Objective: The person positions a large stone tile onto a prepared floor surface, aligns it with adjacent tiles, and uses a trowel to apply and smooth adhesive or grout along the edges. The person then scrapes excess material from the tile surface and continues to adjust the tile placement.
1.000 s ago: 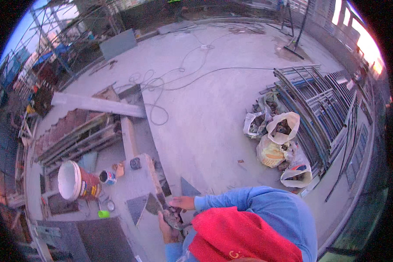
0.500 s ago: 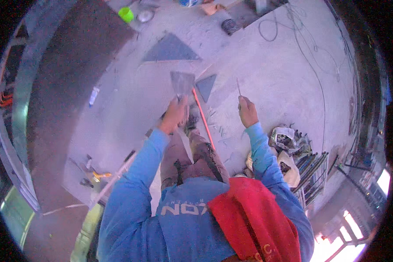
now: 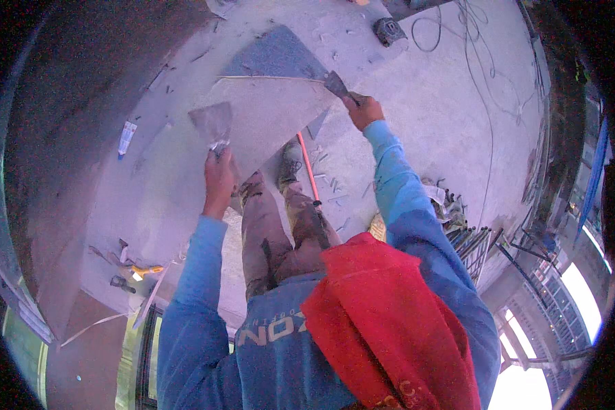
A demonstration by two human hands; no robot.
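The pale grey floor (image 3: 444,109) is the biggest thing, and it runs under almost everything. A wide dark sheet (image 3: 96,89) fills much of the left side. Then comes the person's blue shirt (image 3: 260,376), with a red cloth (image 3: 389,307) lying over the front of it. Below the shirt are the brown trousers (image 3: 263,225).

A big grey triangle (image 3: 273,55) lies flat on the floor, out past both hands. A thin orange-red stick (image 3: 307,167) lies just beside one shoe (image 3: 290,160).

The left hand (image 3: 220,181) is wrapped around the handle of a wide scraper (image 3: 212,121). Its flat blade points away from the person, up off the floor. The right hand (image 3: 365,113) grips a smaller dark scraper (image 3: 336,85). That blade is at the right corner of the big triangle, but I can't tell if they touch.

A small grey triangle (image 3: 317,123) lies near the top of the stick. A little pale tube (image 3: 126,139) lies over on the left, well apart from the hands.
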